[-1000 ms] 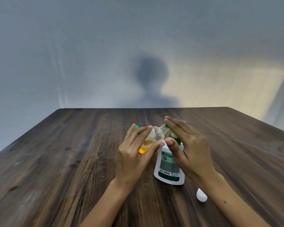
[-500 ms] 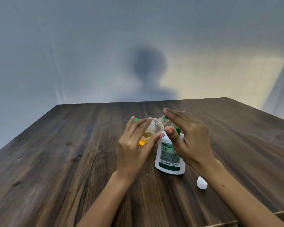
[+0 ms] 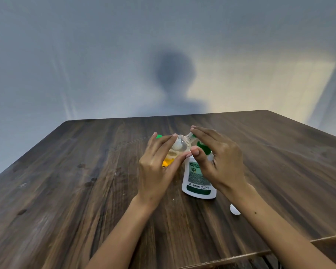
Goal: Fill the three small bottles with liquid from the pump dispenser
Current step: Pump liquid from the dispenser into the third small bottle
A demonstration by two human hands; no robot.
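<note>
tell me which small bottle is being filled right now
The clear bottle tilted in the left hand, neck at the green pump; the others hide behind that hand.

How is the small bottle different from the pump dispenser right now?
The small bottle is clear; the pump dispenser is opaque white with a green pump. The bottle is tilted, gripped by the left hand; the dispenser stands upright on the table under the right hand. The bottle is smaller.

We see a clear small bottle (image 3: 179, 146) tilted toward the spout of the white, green-topped pump dispenser (image 3: 198, 179) — which stands upright on the table.
</note>
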